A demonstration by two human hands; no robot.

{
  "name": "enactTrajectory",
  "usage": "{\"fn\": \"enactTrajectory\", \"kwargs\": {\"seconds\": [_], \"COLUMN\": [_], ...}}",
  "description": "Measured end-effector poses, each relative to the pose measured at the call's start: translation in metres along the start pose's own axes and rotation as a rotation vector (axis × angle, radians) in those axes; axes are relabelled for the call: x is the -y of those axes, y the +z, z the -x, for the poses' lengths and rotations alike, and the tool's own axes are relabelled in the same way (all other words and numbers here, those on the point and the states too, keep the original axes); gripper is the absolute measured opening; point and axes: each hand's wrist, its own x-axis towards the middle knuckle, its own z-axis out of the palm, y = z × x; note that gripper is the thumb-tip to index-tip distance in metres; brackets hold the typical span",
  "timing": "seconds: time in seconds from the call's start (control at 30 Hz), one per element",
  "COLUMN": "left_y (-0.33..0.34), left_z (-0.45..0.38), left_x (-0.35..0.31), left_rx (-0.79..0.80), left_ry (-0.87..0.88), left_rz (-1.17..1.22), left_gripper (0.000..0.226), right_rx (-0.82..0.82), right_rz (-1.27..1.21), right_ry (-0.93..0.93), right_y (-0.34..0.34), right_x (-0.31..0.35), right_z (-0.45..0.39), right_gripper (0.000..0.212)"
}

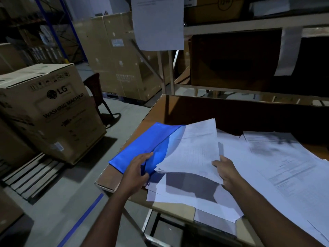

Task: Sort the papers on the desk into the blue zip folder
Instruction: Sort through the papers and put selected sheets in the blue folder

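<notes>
Table (178, 111): brown surface with a raised back wall, set in a dim warehouse with a grey concrete floor (124, 111) marked by a blue line (83, 216). Metal shelving (231, 29) stands behind the table, carrying dark cartons; a printed sheet (158, 24) hangs from its upper rail, text too small to read. Cardboard carton (46, 111) at left, resting on a wooden pallet (30, 177), printed "LG" and "WASHING MACHINE" with handling symbols above. Tall plain cartons (114, 56) stand further back, each with a small label that cannot be read; a dark chair (97, 91) stands between them and the LG carton. Blue zip folder (142, 145): lies at the table's left near corner, its mouth lifted open. Left hand (138, 171): fingers and thumb pinch the folder's open edge. Right hand (226, 171): grips the near right corner of a stack of papers (194, 150), whose far left part lies inside the folder's mouth. Loose printed papers (284, 166): spread over the table at right and beneath the held stack, some overhanging the near edge; print blurred, unreadable.
</notes>
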Motion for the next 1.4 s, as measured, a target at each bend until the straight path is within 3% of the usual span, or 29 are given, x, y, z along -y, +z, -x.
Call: {"fn": "enactTrajectory", "kwargs": {"seconds": [0.23,0.6,0.7,0.83,0.97,1.07,1.23,1.3,1.4], "left_y": [0.003,0.005,0.008,0.012,0.013,0.017,0.025,0.025,0.025], "left_z": [0.004,0.001,-0.002,-0.003,-0.005,-0.006,-0.007,-0.007,-0.006], "left_x": [-0.013,-0.029,-0.034,-0.034,-0.035,-0.039,-0.043,-0.042,-0.043], "left_rx": [0.029,0.019,0.04,-0.001,-0.03,-0.001,0.035,0.041,0.043], "left_ry": [0.014,0.062,0.107,0.14,0.075,0.055,0.074,0.068,0.072], "left_rz": [0.206,-0.018,-0.121,-0.23,-0.227,-0.172,-0.049,-0.045,0.004], "left_gripper": [0.064,0.06,0.059,0.048,0.051,0.057,0.053,0.05,0.048], "right_rx": [-0.26,-0.326,-0.291,-0.327,-0.401,-0.333,0.152,0.138,-0.031], "right_rz": [0.009,0.373,0.285,0.029,0.046,0.018,-0.052,-0.064,-0.064], "right_ry": [-0.105,-0.438,-0.411,-0.234,-0.296,-0.326,-0.108,-0.074,-0.062], "right_y": [0.031,0.049,0.054,0.051,0.048,0.053,0.064,0.062,0.059], "right_x": [-0.012,-0.017,-0.011,-0.001,-0.007,-0.019,-0.03,-0.032,-0.036], "right_z": [-0.001,0.008,0.01,0.007,0.011,0.014,0.009,0.004,-0.002], "right_gripper": [0.031,0.031,0.03,0.031,0.028,0.019,0.023,0.028,0.028]}}
